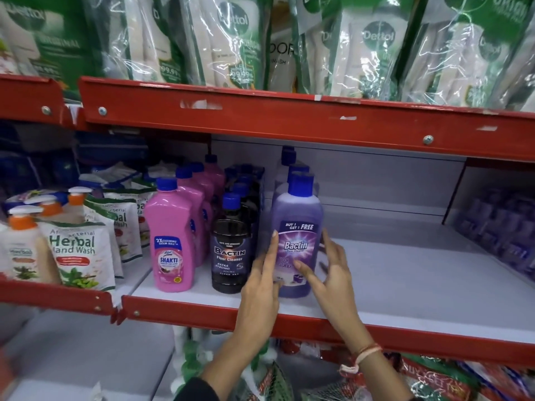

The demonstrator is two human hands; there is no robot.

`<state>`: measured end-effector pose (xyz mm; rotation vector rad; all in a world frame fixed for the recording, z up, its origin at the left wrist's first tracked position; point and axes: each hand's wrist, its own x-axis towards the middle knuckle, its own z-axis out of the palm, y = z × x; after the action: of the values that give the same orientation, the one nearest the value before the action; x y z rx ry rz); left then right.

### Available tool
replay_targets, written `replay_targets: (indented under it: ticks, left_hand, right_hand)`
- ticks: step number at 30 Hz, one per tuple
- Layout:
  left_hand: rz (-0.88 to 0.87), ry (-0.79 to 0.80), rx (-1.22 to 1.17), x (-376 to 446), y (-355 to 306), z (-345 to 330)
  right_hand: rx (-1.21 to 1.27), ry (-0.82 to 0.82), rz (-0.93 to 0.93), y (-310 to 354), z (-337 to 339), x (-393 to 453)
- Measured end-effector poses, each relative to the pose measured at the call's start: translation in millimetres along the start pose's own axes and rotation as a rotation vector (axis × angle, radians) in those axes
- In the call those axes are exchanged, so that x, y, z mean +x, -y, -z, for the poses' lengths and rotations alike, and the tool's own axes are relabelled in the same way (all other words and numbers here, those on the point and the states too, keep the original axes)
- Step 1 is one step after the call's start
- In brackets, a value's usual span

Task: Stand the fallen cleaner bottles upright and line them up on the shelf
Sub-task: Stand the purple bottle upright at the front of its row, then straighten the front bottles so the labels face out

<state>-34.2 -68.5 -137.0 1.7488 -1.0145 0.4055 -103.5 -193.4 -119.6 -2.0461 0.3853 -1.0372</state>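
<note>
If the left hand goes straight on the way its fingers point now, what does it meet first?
Likely nothing new: the left hand points up, fingertips apparently already touching the purple Bactin bottle, so it would slide up that bottle's side. Depth is unclear.

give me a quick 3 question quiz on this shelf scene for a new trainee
1. True or false: the purple Bactin bottle at the front of its row lies on its side.
2. Which bottle stands directly left of it? A) pink Shakti bottle B) black Bactin bottle C) Herbal Hand Wash pouch
3. Where are the left hand and right hand relative to the purple bottle?

Key
1. False: it stands upright on the shelf.
2. B, the black Bactin bottle; the pink Shakti bottle is further left.
3. One on each side, fingers spread and open.
</note>
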Motion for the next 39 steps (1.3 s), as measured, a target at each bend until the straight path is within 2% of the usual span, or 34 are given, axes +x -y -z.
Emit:
replay_targets:
  ticks: [3,5,7,10,12,15,18,22,26,35,37,39]
  left_hand:
    - [-0.086,-0.094,0.002,-12,10,16]
    - [-0.104,-0.217,-0.009,-21,22,35]
    - [-0.063,-0.332,-0.034,-23,33,61]
    - [0.083,-0.433,-0.076,-10,50,105]
    - [0.128,-0.384,-0.069,2,68,131]
    - [0.044,-0.133,-0.172,16,96,160]
    - [0.058,0.09,-0.254,25,110,175]
    - [0.059,0.193,-0.247,21,113,190]
    - [0.029,0.209,-0.249,10,109,198]
    - [0.036,0.117,-0.204,-6,111,195]
    - [0.042,-0.002,-0.097,-14,107,191]
    - [-0.027,-0.22,0.051,-23,102,185]
  right_hand:
    - [-0.149,-0.279,0.151,18,-15,-20]
    - [-0.117,-0.333,0.275,37,-35,-32]
    - [-0.017,-0.261,0.347,54,-61,-39]
    - [0.157,-0.034,0.261,84,-107,-44]
    - [0.19,0.148,0.179,100,-136,-42]
    - [0.207,0.292,0.103,114,-173,-35]
    - [0.137,0.309,0.048,113,-186,-29]
    - [0.028,0.277,0.061,115,-186,-33]
    - [-0.027,0.26,0.061,116,-183,-44]
    - [0.002,0.3,0.079,118,-175,-57]
    - [-0.013,0.256,0.083,120,-169,-62]
    - [-0.063,0.089,0.106,120,-159,-66]
